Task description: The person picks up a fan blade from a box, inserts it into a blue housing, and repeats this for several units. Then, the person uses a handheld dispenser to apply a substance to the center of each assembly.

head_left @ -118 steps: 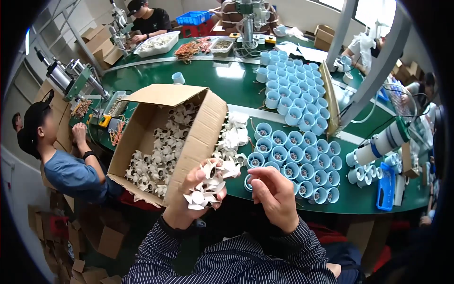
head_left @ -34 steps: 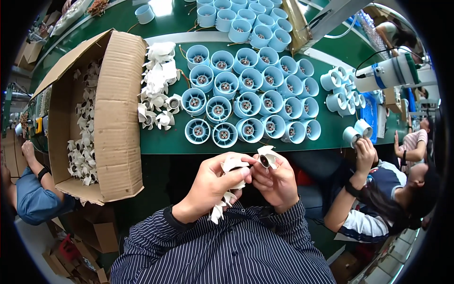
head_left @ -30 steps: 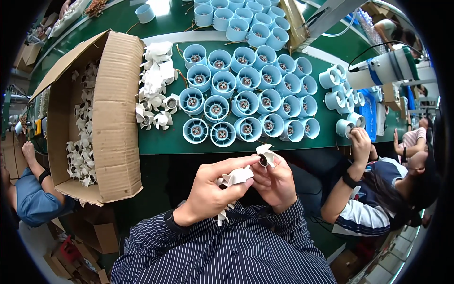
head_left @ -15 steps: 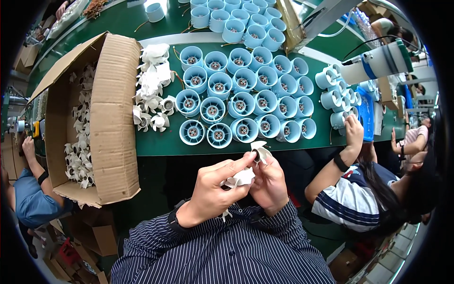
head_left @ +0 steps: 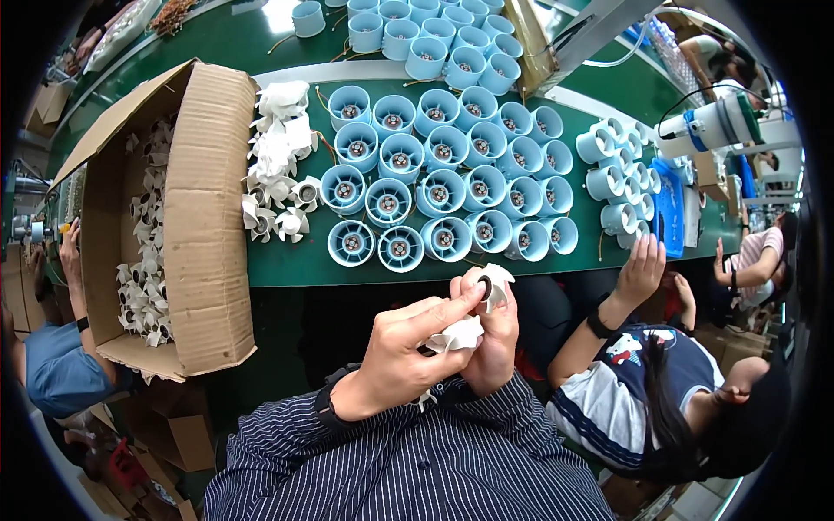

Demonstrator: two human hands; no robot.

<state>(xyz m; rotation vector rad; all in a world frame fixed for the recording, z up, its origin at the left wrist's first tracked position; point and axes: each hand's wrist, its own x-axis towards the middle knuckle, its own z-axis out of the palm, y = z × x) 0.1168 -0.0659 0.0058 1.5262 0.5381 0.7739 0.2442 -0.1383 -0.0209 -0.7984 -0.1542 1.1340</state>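
Note:
Close to my chest, below the table's front edge, my two hands work together. My right hand (head_left: 493, 347) pinches a small white fan impeller (head_left: 499, 285), its dark round hub turned toward my left. The index finger of my left hand (head_left: 395, 352) reaches to that hub. A second white impeller (head_left: 458, 333) is held within the curled fingers of my left hand, partly covered by them. Beyond my hands, rows of light-blue round fan housings (head_left: 400, 249) stand on the green table, with motors visible inside. Loose white impellers (head_left: 282, 143) are heaped left of them.
A large open cardboard box (head_left: 208, 217) with many impellers stands at the left table edge. More blue housings (head_left: 426, 56) fill the back. At right are a co-worker's hand (head_left: 641, 271), a blue tray (head_left: 669, 204) and a white cylindrical device (head_left: 712, 126) on an arm.
My hands have shifted slightly right, and the upper impeller's hub now faces more toward me. The right co-worker's hand has come away from the housings. The left person's hand has risen.

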